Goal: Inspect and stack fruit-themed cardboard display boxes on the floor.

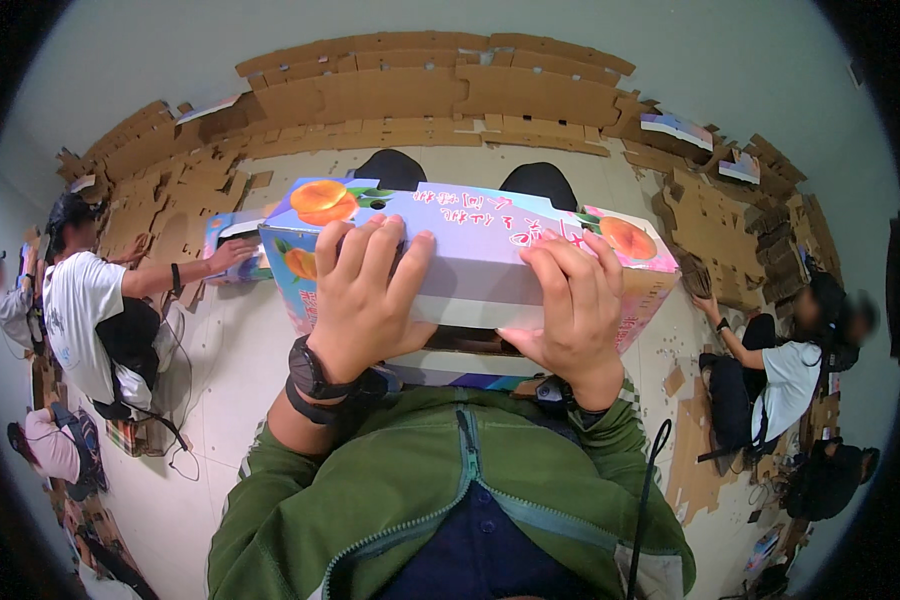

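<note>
A colourful cardboard fruit box (470,275) with printed orange fruit stands in front of my body. Its lilac top panel faces up, and a dark gap shows along the edge nearest me. My left hand (362,295) grips the panel on its left part, fingers bent over the top and thumb at the near edge. On the right part, my right hand (577,310) holds the same panel likewise, its thumb tip beside the gap. What lies inside the box is hidden.
Flattened brown cardboard (370,95) lines the far wall, with more sheets (710,240) on the floor at right. At left a person (95,300) reaches to another printed box (232,262). A person (785,380) crouches at right. Two dark shoes (537,182) show beyond my box.
</note>
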`<action>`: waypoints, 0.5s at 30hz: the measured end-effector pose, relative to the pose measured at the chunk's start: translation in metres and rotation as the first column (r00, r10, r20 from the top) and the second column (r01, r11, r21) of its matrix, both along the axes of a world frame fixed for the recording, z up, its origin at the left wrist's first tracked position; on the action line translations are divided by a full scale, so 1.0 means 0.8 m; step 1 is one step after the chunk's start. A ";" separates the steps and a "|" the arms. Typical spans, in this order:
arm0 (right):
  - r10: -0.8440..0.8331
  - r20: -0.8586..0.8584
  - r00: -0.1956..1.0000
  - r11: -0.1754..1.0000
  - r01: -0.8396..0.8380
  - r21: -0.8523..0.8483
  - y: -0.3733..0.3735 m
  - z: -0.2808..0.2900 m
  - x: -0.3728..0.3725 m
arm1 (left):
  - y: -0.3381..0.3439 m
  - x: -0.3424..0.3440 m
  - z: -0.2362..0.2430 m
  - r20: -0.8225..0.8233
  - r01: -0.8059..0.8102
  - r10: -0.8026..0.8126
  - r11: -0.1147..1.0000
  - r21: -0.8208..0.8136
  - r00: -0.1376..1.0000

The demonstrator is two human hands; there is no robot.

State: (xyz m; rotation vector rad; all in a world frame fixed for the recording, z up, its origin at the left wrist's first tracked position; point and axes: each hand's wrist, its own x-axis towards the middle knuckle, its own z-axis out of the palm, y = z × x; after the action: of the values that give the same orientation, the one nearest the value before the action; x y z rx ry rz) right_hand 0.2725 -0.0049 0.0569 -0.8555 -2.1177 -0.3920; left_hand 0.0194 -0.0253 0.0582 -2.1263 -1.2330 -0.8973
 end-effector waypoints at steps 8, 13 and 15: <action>0.002 -0.019 1.000 1.000 -0.002 -0.007 0.009 -0.004 0.001 | 0.011 0.004 -0.008 0.025 -0.010 0.010 1.000 0.008 1.000; 0.005 0.004 1.000 0.996 -0.004 -0.085 0.024 -0.004 0.002 | 0.025 0.005 -0.013 0.020 -0.030 0.031 0.997 -0.064 0.999; -0.006 0.019 1.000 0.993 0.008 -0.114 0.025 -0.010 0.004 | 0.024 0.004 -0.019 0.065 -0.026 0.038 0.983 -0.179 0.997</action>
State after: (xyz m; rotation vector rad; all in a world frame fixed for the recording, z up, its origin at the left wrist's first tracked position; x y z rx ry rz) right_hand 0.2758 0.0148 0.0493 -0.9281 -2.1721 -0.2857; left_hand 0.0225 -0.0059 0.0426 -2.2228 -1.4263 -0.8815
